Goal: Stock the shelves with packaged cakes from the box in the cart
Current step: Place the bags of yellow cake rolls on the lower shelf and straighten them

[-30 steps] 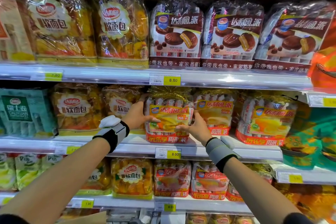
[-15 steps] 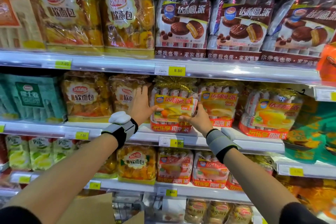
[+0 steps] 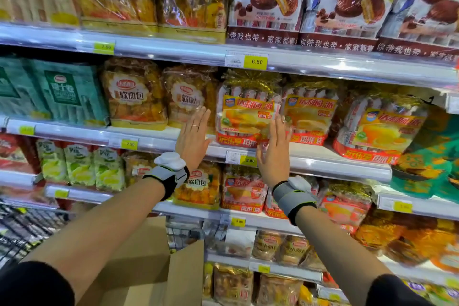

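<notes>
A yellow and red bag of packaged cakes [image 3: 244,112] stands upright on the middle shelf [image 3: 323,156], at its front edge. My left hand [image 3: 192,140] is held flat with straight fingers just left of the bag, in front of the shelf edge. My right hand [image 3: 274,154] is flat too, its fingertips over the bag's lower right corner. Neither hand holds anything. The cardboard box [image 3: 159,271] shows its open flaps at the bottom, beside the cart's wire basket [image 3: 22,228].
Two more yellow cake bags [image 3: 310,112] [image 3: 382,129] stand to the right. Soft bread bags [image 3: 134,94] and a green pack [image 3: 62,89] stand to the left. Chocolate pie bags [image 3: 268,0] fill the upper shelf. More cake bags [image 3: 243,194] sit on the shelf below.
Both hands have let go of the cake bag and drawn back a little with fingers straightened. The bag now stands alone on the shelf. The view has tilted down.
</notes>
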`<action>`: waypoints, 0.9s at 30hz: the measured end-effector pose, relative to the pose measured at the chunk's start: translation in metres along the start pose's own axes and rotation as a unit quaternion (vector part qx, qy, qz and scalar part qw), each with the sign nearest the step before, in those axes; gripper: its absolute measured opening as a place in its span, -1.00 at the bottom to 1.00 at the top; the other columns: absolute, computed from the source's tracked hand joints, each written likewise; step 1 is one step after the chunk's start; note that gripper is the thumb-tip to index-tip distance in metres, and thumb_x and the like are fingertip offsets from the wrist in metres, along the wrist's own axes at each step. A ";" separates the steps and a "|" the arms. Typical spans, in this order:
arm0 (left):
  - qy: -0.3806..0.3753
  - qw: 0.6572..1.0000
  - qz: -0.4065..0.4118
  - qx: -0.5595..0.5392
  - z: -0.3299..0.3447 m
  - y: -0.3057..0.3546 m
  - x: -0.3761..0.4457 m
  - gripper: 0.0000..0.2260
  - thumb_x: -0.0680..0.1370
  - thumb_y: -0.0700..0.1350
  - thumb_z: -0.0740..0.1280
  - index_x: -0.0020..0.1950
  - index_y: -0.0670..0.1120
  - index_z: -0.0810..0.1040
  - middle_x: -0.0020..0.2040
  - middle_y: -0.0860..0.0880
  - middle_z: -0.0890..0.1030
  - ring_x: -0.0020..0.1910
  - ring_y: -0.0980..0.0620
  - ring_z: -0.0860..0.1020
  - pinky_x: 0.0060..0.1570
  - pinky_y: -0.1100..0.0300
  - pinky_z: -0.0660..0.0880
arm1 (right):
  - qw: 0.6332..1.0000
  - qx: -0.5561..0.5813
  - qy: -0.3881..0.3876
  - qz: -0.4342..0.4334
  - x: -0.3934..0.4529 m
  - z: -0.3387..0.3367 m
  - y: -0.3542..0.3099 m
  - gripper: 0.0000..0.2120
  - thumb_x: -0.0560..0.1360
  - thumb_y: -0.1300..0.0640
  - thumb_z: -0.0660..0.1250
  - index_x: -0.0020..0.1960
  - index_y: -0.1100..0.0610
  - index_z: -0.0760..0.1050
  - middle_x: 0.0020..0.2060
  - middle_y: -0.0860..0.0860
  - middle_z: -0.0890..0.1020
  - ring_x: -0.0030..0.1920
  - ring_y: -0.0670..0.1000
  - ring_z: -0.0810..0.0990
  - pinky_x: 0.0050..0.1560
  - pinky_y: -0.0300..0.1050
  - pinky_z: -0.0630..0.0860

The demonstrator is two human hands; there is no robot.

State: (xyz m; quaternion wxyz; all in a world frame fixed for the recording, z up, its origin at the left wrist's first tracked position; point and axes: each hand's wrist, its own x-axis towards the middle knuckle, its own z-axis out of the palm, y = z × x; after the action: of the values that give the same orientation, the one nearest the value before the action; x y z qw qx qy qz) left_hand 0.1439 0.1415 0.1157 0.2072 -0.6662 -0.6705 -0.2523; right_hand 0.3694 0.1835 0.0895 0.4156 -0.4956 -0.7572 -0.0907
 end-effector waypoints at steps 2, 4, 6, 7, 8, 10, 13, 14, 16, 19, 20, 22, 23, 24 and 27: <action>-0.011 1.000 0.012 0.012 0.003 -0.005 -0.010 -0.26 0.49 -0.01 0.43 0.55 -0.16 0.14 0.54 -0.12 0.18 0.51 -0.07 0.21 0.47 0.12 0.08 | 1.000 -0.012 -0.017 0.004 -0.011 0.004 0.002 -0.29 0.57 0.16 0.23 0.58 0.16 -0.10 0.58 0.05 -0.11 0.57 0.05 -0.15 0.56 0.09 -0.12; -0.020 0.999 0.031 0.040 0.005 -0.013 -0.021 -0.32 0.54 0.00 0.35 0.55 -0.19 0.12 0.55 -0.14 0.14 0.52 -0.08 0.19 0.47 0.05 0.21 | 0.999 -0.016 -0.041 0.015 -0.023 0.011 0.002 -0.34 0.59 0.16 0.19 0.57 0.17 -0.07 0.58 0.05 -0.11 0.57 0.07 -0.11 0.55 0.15 -0.06; -0.039 0.995 0.042 0.086 0.009 -0.024 -0.036 -0.38 0.59 0.02 0.28 0.54 -0.21 0.13 0.54 -0.17 0.16 0.52 -0.09 0.19 0.45 0.01 0.24 | 0.997 -0.021 -0.070 0.023 -0.039 0.018 0.000 -0.41 0.62 0.12 0.13 0.57 0.19 -0.02 0.58 0.06 -0.10 0.57 0.09 -0.06 0.54 0.17 -0.03; -0.049 0.993 0.042 0.102 0.013 -0.031 -0.044 -0.39 0.61 0.03 0.25 0.53 -0.23 0.13 0.54 -0.19 0.17 0.52 -0.10 0.19 0.46 -0.01 0.23 | 0.996 -0.028 -0.084 0.027 -0.046 0.021 -0.002 -0.42 0.63 0.09 0.10 0.57 0.19 -0.02 0.58 0.07 -0.11 0.57 0.09 -0.06 0.54 0.16 -0.04; -0.065 0.990 0.041 0.116 0.017 -0.038 -0.054 -0.40 0.62 0.05 0.21 0.53 -0.24 0.11 0.54 -0.20 0.15 0.53 -0.11 0.16 0.48 -0.02 0.19 | 0.994 -0.033 -0.097 0.028 -0.054 0.024 -0.004 -0.42 0.63 0.07 0.07 0.57 0.19 -0.04 0.58 0.07 -0.12 0.57 0.09 -0.07 0.55 0.15 -0.06; -0.108 0.981 0.053 0.153 0.027 -0.051 -0.076 -0.44 0.68 0.06 0.02 0.55 -0.24 -0.02 0.56 -0.21 0.04 0.56 -0.14 0.00 0.52 -0.04 0.03 | 0.991 -0.038 -0.124 0.023 -0.068 0.030 -0.009 -0.42 0.64 0.05 0.05 0.58 0.18 -0.07 0.57 0.06 -0.14 0.57 0.07 -0.11 0.55 0.12 -0.08; -0.140 0.972 0.057 0.178 0.035 -0.068 -0.109 -0.48 0.67 0.04 -0.20 0.56 -0.19 -0.13 0.57 -0.16 -0.11 0.56 -0.11 -0.17 0.53 -0.04 -0.14 | 0.986 -0.048 -0.160 0.002 -0.091 0.041 -0.018 -0.41 0.64 0.05 0.03 0.58 0.18 -0.10 0.58 0.06 -0.14 0.57 0.04 -0.17 0.55 0.12 -0.08; -0.139 0.972 0.046 0.183 0.035 -0.072 -0.118 -0.48 0.68 0.05 -0.16 0.56 -0.19 -0.12 0.58 -0.14 -0.12 0.56 -0.08 -0.18 0.53 -0.02 -0.14 | 0.983 -0.056 -0.175 -0.007 -0.098 0.045 -0.022 -0.42 0.65 0.04 0.02 0.58 0.19 -0.10 0.57 0.07 -0.14 0.57 0.04 -0.18 0.55 0.12 -0.06; -0.149 0.969 0.043 0.193 0.035 -0.083 -0.136 -0.47 0.68 0.05 -0.14 0.55 -0.20 -0.17 0.57 -0.12 -0.14 0.55 -0.07 -0.20 0.52 0.00 -0.19 | 0.975 -0.074 -0.208 -0.031 -0.113 0.054 -0.032 -0.44 0.66 0.01 -0.03 0.58 0.20 -0.09 0.57 0.08 -0.13 0.57 0.05 -0.18 0.55 0.10 -0.07; -0.167 0.969 0.027 0.180 0.034 -0.101 -0.158 -0.48 0.68 0.03 -0.09 0.53 -0.20 -0.18 0.56 -0.11 -0.15 0.56 -0.07 -0.15 0.44 0.05 -0.37 | 0.959 -0.104 -0.256 -0.062 -0.130 0.060 -0.045 -0.43 0.64 -0.03 -0.11 0.56 0.23 0.01 0.57 0.13 -0.02 0.57 0.10 -0.08 0.53 0.06 -0.12; -0.170 0.972 0.010 0.163 0.034 -0.109 -0.166 -0.47 0.68 0.02 -0.05 0.54 -0.21 -0.11 0.57 -0.13 -0.08 0.56 -0.07 -0.11 0.44 0.07 -0.38 | 0.955 -0.108 -0.268 -0.069 -0.136 0.064 -0.050 -0.43 0.64 -0.03 -0.09 0.56 0.23 0.05 0.56 0.14 0.02 0.57 0.10 -0.05 0.53 0.06 -0.14; -0.181 0.970 -0.006 0.165 0.031 -0.124 -0.182 -0.47 0.67 0.03 -0.02 0.55 -0.21 -0.05 0.57 -0.14 -0.02 0.56 -0.07 -0.07 0.45 0.08 -0.37 | 0.946 -0.095 -0.300 -0.073 -0.146 0.072 -0.062 -0.44 0.64 -0.04 -0.08 0.55 0.23 0.07 0.56 0.13 0.04 0.56 0.11 0.00 0.53 0.05 -0.15; -0.187 0.968 -0.013 0.167 0.030 -0.133 -0.192 -0.47 0.68 0.03 -0.04 0.55 -0.20 -0.09 0.57 -0.13 -0.07 0.56 -0.07 -0.09 0.46 0.08 -0.35 | 0.942 -0.079 -0.319 -0.073 -0.151 0.077 -0.071 -0.43 0.63 -0.04 -0.10 0.55 0.23 0.09 0.56 0.13 0.04 0.56 0.12 0.04 0.52 0.03 -0.16; -0.205 0.963 -0.016 0.172 0.029 -0.139 -0.200 -0.47 0.68 0.04 -0.07 0.55 -0.19 -0.15 0.56 -0.10 -0.14 0.56 -0.07 -0.13 0.48 0.06 -0.31 | 0.938 -0.067 -0.331 -0.075 -0.157 0.080 -0.078 -0.43 0.64 -0.06 -0.14 0.55 0.23 0.10 0.55 0.13 0.04 0.55 0.13 0.07 0.52 0.01 -0.17; -0.272 0.942 -0.024 0.193 0.022 -0.157 -0.230 -0.47 0.68 0.01 -0.11 0.53 -0.19 -0.26 0.52 -0.06 -0.27 0.55 -0.06 -0.21 0.51 0.04 -0.28 | 0.927 -0.041 -0.361 -0.091 -0.177 0.088 -0.102 -0.42 0.64 -0.10 -0.24 0.58 0.16 -0.10 0.54 0.04 -0.17 0.57 0.07 -0.13 0.53 -0.01 -0.20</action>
State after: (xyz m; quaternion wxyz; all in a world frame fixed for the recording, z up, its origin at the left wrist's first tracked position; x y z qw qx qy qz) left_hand -0.0053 -0.0240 -0.0521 0.1350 -0.6404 -0.7530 0.0682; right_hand 0.2666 0.0623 -0.0661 0.0830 -0.4401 -0.8937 0.0262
